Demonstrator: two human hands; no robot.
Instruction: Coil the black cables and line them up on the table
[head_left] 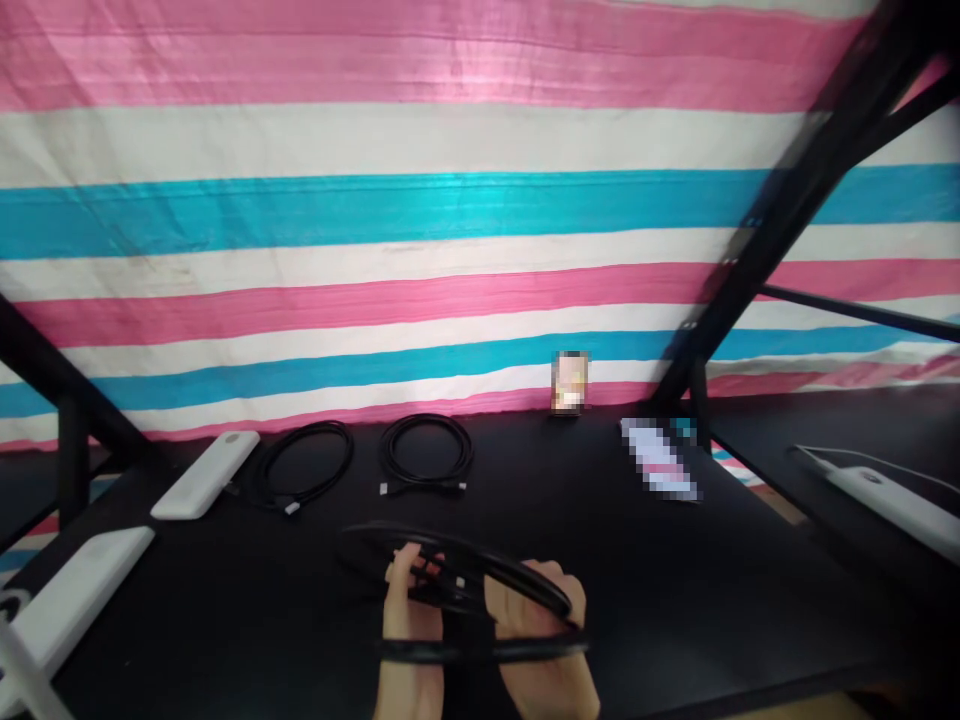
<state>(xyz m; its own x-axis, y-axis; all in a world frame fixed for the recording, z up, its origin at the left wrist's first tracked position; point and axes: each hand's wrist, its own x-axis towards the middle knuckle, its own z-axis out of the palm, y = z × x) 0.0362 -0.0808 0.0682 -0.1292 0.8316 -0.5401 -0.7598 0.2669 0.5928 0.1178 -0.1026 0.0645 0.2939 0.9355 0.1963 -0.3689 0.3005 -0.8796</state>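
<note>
A coiled black cable [480, 652] hangs in loops between my two hands, above the near middle of the black table. My left hand [412, 600] is closed on one side of the coil, its thumb on top. On the other side, my right hand [534, 605] has its fingers curled round the loops. A small light connector end [460, 581] shows between the hands; the coil is partly blurred. Beyond them lie two more coiled black cables, one at centre [427, 450] and one farther left [307, 465], both with pale connectors showing.
Long white blocks [206, 475] lie at the left, a nearer one [86, 590] among them. Another white block [900, 505] with a cord is far right. A blurred-out card [660, 460] and small upright item [571, 384] stand at the back. Black frame bars [787, 220] slant up before a striped sheet [375, 220].
</note>
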